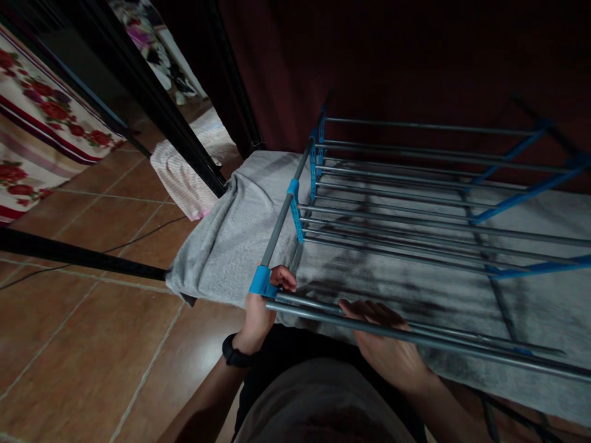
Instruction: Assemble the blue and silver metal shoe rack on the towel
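Note:
A rack of grey metal tubes (pixel 443 231) and blue plastic connectors lies on its side. My left hand (pixel 259 307), with a black band on its wrist, is closed around a blue corner connector (pixel 261 281) at the end of a grey upright pole (pixel 277 231). Its thumb and fingers show on both sides of the connector. My right hand (pixel 383 344) has its fingers wrapped over a loose-ended metal tube (pixel 314 302) that runs to the connector. A second tube (pixel 462 349) crosses above the right hand, nearer to me, its left end beside the connector.
Under the rack is a surface covered with a grey cloth (pixel 221 240). Black metal posts (pixel 152 117) rise at the left. A cable (pixel 143 235) crosses the tiled floor (pixel 69 326). A flowered cloth (pixel 55 117) hangs far left, and a dark red panel (pixel 392 61) stands behind.

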### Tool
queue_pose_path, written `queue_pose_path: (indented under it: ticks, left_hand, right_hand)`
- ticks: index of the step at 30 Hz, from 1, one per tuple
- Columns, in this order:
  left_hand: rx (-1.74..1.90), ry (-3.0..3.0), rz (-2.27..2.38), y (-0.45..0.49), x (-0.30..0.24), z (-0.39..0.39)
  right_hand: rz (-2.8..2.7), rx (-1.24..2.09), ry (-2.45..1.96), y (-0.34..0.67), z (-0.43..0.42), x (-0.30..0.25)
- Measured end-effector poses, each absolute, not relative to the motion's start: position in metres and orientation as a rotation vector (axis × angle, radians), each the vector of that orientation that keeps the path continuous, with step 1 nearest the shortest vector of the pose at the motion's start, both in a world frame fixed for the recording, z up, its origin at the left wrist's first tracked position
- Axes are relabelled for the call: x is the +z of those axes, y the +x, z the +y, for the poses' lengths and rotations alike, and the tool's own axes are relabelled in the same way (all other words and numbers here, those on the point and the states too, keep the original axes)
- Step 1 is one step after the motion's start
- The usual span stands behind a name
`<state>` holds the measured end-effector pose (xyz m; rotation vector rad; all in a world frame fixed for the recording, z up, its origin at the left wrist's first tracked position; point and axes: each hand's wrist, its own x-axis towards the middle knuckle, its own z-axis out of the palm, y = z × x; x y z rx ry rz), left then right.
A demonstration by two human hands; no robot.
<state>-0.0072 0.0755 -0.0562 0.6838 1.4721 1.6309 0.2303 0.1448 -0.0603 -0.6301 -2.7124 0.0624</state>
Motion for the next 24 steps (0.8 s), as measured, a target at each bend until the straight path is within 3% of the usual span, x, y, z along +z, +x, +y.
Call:
queue_pose_path:
  ticks: [12, 24]
  left_hand:
    - [1.603, 0.664, 1.461, -0.011, -0.051, 0.076]
    - [1.854, 0.559, 1.287, -0.013, -0.057, 0.076]
  right_hand:
    - [-2.720, 0.074, -0.594, 0.225, 0.146, -0.059]
    - [-2.649, 0.154, -0.484, 0.239, 0.126, -0.056]
